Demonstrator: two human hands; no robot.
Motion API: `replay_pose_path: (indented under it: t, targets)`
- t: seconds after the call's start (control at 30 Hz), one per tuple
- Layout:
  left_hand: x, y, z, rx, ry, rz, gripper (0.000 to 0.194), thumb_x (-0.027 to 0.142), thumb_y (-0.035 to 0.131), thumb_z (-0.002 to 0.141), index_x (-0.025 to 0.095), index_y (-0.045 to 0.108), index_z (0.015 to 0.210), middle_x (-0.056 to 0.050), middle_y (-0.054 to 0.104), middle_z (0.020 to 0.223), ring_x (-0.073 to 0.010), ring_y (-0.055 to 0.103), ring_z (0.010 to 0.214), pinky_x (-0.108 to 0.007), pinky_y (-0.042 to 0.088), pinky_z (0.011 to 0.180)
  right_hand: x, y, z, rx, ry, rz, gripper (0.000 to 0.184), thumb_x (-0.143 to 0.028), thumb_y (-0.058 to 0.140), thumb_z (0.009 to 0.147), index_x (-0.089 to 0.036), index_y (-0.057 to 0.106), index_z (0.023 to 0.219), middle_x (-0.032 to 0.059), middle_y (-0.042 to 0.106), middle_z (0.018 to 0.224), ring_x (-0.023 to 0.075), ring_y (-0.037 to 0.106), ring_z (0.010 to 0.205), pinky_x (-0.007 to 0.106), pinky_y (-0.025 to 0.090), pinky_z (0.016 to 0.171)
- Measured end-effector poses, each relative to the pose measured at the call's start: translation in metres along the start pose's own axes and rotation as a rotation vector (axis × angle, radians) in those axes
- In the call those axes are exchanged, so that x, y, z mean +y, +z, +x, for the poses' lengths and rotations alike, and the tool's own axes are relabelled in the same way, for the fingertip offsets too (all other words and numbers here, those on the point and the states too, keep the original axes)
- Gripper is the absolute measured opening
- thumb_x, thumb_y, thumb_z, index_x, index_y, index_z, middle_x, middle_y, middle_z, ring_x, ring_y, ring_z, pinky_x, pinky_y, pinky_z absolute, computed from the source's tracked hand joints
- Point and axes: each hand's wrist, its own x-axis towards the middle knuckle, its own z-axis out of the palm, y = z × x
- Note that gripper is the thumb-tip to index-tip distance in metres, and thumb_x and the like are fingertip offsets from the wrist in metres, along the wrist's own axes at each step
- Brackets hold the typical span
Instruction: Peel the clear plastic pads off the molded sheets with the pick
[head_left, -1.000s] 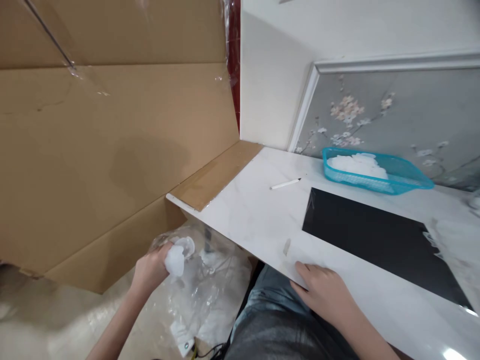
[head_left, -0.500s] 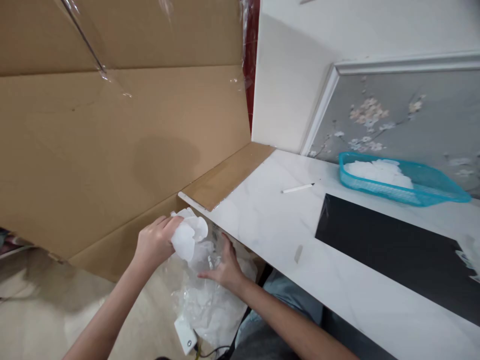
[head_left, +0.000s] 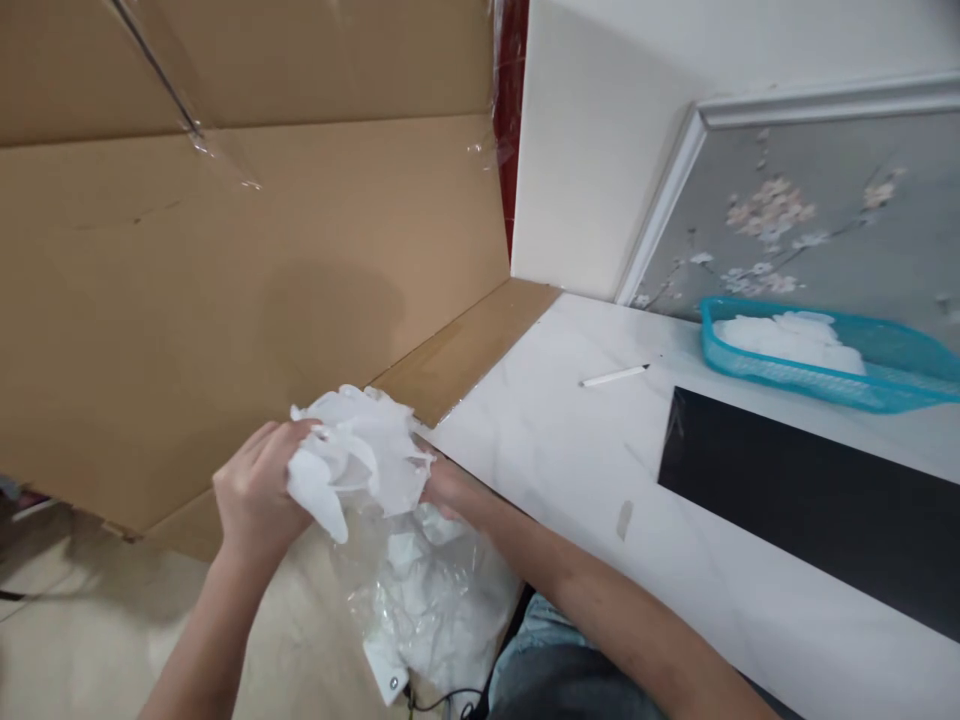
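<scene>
Cardboard (head_left: 225, 280) fills the left side of the room, a big brown sheet that stands up and leans back, with clear tape along its upper fold. Its lower flap lies over the left corner of the desk (head_left: 540, 440).

Below the cardboard, over the floor, the left hand (head_left: 255, 495) is closed around a bunch of white petal pieces (head_left: 356, 455). The fingers curl on the left side of the bunch and hold it firmly. The bunch is in the air, just in front of the desk corner, not lying on anything.

On the other side of the bunch is the right hand (head_left: 446, 490). It touches the white pieces from the right, but the bunch hides most of the fingers, so I cannot tell how far they are closed. Under both hands hangs a clear plastic bag (head_left: 420, 590) with more white pieces inside; it reaches down beside the person's knee.

Further right the white marble desk carries a thin white pen (head_left: 613, 376), well apart from the hands. Then comes a black mat (head_left: 810, 500), and behind it a turquoise basket (head_left: 900, 385) with white pieces heaped in it. A grey panel with painted blossoms (head_left: 810, 220) stands against the wall behind the basket.
</scene>
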Motion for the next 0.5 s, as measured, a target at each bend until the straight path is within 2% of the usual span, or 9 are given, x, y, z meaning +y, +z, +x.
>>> replay_pose_path:
  t: [0.1, 0.23, 0.4, 0.5]
  targets:
    - [-0.007, -0.009, 0.002, 0.081, -0.022, -0.012, 0.008, 0.022, 0.051, 0.078, 0.015, 0.055, 0.081, 0.001, 0.059, 0.067, -0.0083, 0.053, 0.057, -0.016, 0.040, 0.055, -0.029, 0.008, 0.000, -0.026, -0.001, 0.059, 0.038, -0.045, 0.060, 0.071, -0.023, 0.060, 0.103, 0.0021, 0.067, 0.086, 0.0153, 0.060, 0.068, 0.027, 0.048, 0.056]
    - [-0.009, -0.021, 0.007, 0.151, -0.079, -0.073, 0.014, 0.028, 0.051, 0.077, 0.015, 0.055, 0.080, 0.001, 0.056, 0.067, -0.0086, 0.051, 0.057, -0.018, 0.040, 0.056, -0.072, 0.013, -0.008, -0.016, -0.022, 0.071, 0.025, -0.037, 0.062, 0.069, -0.020, 0.060, 0.087, -0.0023, 0.062, 0.068, 0.0120, 0.055, 0.058, 0.025, 0.046, 0.055]
    - [-0.016, -0.024, 0.019, 0.281, -0.078, -0.084, 0.007, 0.019, 0.054, 0.076, 0.013, 0.058, 0.073, 0.003, 0.052, 0.063, -0.0062, 0.047, 0.056, -0.017, 0.036, 0.054, -0.136, 0.017, -0.024, -0.012, -0.080, 0.063, 0.007, -0.021, 0.059, 0.071, -0.018, 0.055, 0.076, -0.0056, 0.056, 0.060, 0.0090, 0.053, 0.055, 0.022, 0.046, 0.057]
    - [-0.021, -0.023, 0.028, 0.336, -0.073, -0.064, 0.016, 0.020, 0.052, 0.080, 0.010, 0.060, 0.071, 0.003, 0.048, 0.059, -0.0047, 0.046, 0.057, -0.016, 0.034, 0.056, -0.179, 0.025, -0.034, -0.003, -0.126, 0.055, 0.006, -0.013, 0.052, 0.075, -0.016, 0.057, 0.078, -0.0069, 0.052, 0.057, 0.0063, 0.052, 0.054, 0.022, 0.048, 0.063]
